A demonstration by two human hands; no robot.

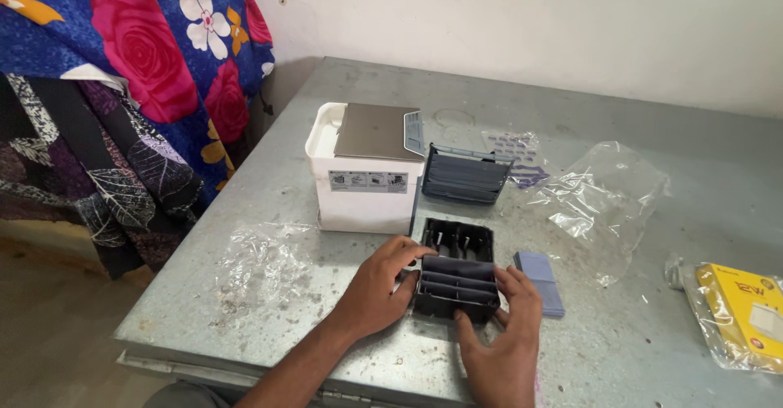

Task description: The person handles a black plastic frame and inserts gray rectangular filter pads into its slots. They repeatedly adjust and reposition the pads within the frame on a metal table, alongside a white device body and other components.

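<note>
A black slotted plastic frame (457, 271) lies on the grey metal table (652, 334) near its front edge. My left hand (382, 286) grips its left side, fingers curled over the top edge. My right hand (506, 334) holds its right and front side, thumb under the front. A white box-shaped appliance (367, 188) with a silver top stands just behind, and a second dark louvred grille (465, 175) leans against its right side. A stack of pale blue pads (540, 282) lies right of the frame, beside my right hand.
Crumpled clear plastic bags lie at left (261, 265) and right (603, 196). A small printed bag (515, 148) sits behind the grille. A yellow packet in plastic (738, 314) rests at the right edge. Floral cloth (147, 57) hangs left of the table.
</note>
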